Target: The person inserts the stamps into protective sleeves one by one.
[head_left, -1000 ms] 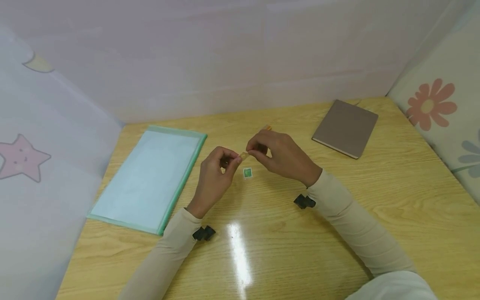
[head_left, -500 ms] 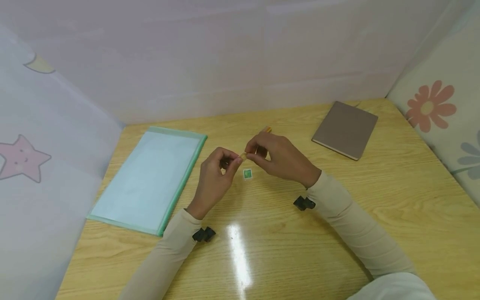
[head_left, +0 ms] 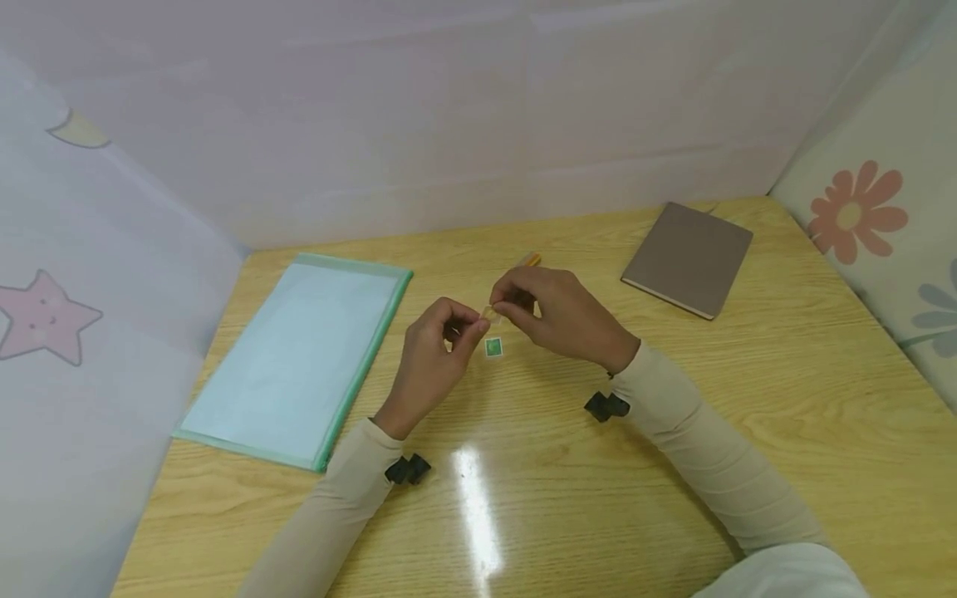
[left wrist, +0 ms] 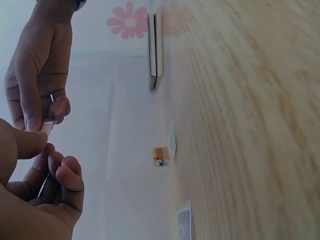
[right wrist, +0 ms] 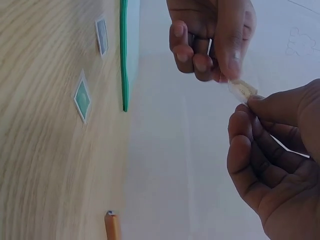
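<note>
Pale curtains with a pink star on one side and an orange flower on the other close in a light wooden table, and above its middle both hands meet over a very small thing. It is a tiny pale sticker, seen clear and yellowish from the right wrist, and it hangs in the air above the table, not touching it. The left hand pinches one end of it between thumb and forefinger, the other fingers curled under. The right hand pinches the other end the same way, fingers bent close. The two hands nearly touch at the fingertips.

Just below the pinch, flat on the wood, lies a small green square sticker. The wrist views show one more small sticker lying flat near it, and another small square with an orange mark. Behind the right hand an orange pencil pokes out, mostly hidden by the fingers. To the left lies a light blue folder with a green edge, well apart from the hands. Toward the far right corner lies a brown notebook, closed and flat. Both arms wear cream sleeves.
</note>
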### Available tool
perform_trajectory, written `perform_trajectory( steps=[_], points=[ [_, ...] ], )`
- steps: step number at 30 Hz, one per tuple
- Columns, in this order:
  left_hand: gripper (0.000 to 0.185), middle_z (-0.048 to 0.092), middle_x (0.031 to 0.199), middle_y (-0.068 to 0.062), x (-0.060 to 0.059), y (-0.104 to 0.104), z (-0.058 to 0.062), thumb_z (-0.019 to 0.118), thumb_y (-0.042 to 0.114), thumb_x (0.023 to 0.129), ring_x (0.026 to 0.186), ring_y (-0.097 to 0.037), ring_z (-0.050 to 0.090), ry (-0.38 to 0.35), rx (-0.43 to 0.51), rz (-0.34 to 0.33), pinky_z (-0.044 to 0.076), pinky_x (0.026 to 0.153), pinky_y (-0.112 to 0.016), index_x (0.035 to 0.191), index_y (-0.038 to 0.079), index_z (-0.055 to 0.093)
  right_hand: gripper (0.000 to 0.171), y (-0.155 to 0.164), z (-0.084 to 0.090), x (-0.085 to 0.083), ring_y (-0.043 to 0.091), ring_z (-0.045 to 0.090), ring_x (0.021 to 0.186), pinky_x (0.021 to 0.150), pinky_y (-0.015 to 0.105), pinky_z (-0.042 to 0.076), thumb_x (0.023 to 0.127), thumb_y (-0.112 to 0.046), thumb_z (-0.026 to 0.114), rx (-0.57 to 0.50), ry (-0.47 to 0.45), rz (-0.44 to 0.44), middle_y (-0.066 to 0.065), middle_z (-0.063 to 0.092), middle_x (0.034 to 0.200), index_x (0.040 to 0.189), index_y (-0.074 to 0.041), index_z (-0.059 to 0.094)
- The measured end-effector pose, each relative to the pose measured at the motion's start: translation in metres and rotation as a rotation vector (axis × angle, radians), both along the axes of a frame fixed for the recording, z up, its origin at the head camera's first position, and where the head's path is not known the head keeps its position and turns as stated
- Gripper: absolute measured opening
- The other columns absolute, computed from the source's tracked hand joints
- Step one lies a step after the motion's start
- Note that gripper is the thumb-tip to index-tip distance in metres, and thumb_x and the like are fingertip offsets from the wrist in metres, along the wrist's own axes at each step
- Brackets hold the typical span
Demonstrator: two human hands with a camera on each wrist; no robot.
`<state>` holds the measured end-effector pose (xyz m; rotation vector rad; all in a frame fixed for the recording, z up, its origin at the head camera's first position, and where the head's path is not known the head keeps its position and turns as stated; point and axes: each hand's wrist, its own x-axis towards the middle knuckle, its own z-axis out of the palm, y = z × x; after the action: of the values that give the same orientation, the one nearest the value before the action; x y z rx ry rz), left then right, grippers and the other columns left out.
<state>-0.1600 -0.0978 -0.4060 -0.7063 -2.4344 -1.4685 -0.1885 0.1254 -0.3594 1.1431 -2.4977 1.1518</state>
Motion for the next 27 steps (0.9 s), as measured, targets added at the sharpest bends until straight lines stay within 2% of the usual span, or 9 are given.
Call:
perform_trajectory(
  steps=[4, 8, 11, 14, 18, 27],
  points=[
    [0.016, 0.063, 0.096, 0.005, -0.001, -0.001, 0.000, 0.064, 0.029, 0.101, 0.079, -0.010, 0.059, -0.008, -0.014, 0.025, 0.052, 0.067, -0.029, 0.106, 0.014, 0.063, 0.005, 0.009, 0.000, -0.007, 0.006, 0.061, 0.076, 0.064, 0.029, 0.051, 0.101, -0.018, 0.065, 0.050, -0.044, -0.043, -0.006, 0.065, 0.092, 0.103, -0.014, 0.066],
    [0.015, 0.063, 0.094, 0.005, -0.002, -0.001, 0.000, 0.064, 0.029, 0.101, 0.078, -0.012, 0.058, -0.025, -0.034, 0.033, 0.050, 0.066, -0.029, 0.106, 0.015, 0.063, 0.006, 0.020, -0.010, -0.017, 0.010, 0.060, 0.072, 0.064, 0.032, 0.050, 0.101, -0.018, 0.064, 0.181, -0.205, -0.073, -0.002, 0.067, 0.088, 0.101, -0.013, 0.067],
    [0.013, 0.062, 0.092, 0.006, 0.000, -0.001, 0.000, 0.064, 0.029, 0.101, 0.077, -0.013, 0.058, -0.043, -0.058, 0.038, 0.050, 0.065, -0.028, 0.104, 0.017, 0.063, 0.009, 0.026, -0.025, -0.026, 0.014, 0.059, 0.072, 0.065, 0.033, 0.050, 0.102, -0.017, 0.062, 0.284, -0.347, -0.097, 0.002, 0.069, 0.090, 0.101, -0.010, 0.068],
    [0.012, 0.062, 0.092, 0.007, 0.001, -0.002, 0.000, 0.064, 0.029, 0.101, 0.077, -0.014, 0.058, -0.059, -0.077, 0.042, 0.050, 0.065, -0.028, 0.103, 0.018, 0.063, 0.011, 0.029, -0.042, -0.032, 0.015, 0.059, 0.074, 0.068, 0.033, 0.050, 0.102, -0.017, 0.061, 0.371, -0.429, -0.127, 0.001, 0.069, 0.091, 0.100, -0.010, 0.069],
    [0.011, 0.061, 0.092, 0.008, 0.002, -0.002, 0.000, 0.063, 0.030, 0.101, 0.078, -0.013, 0.058, -0.066, -0.089, 0.040, 0.051, 0.066, -0.029, 0.103, 0.019, 0.063, 0.011, 0.028, -0.053, -0.036, 0.016, 0.058, 0.077, 0.068, 0.032, 0.049, 0.102, -0.014, 0.059, 0.445, -0.433, -0.154, 0.000, 0.065, 0.090, 0.096, -0.011, 0.067],
    [0.009, 0.060, 0.091, 0.008, 0.001, -0.002, 0.001, 0.063, 0.030, 0.102, 0.077, -0.013, 0.059, -0.101, -0.120, 0.034, 0.052, 0.066, -0.029, 0.102, 0.021, 0.063, 0.006, 0.023, -0.055, -0.034, 0.019, 0.054, 0.080, 0.067, 0.033, 0.047, 0.101, -0.016, 0.060, 0.504, -0.424, -0.198, 0.002, 0.058, 0.095, 0.097, -0.013, 0.062]
  ],
)
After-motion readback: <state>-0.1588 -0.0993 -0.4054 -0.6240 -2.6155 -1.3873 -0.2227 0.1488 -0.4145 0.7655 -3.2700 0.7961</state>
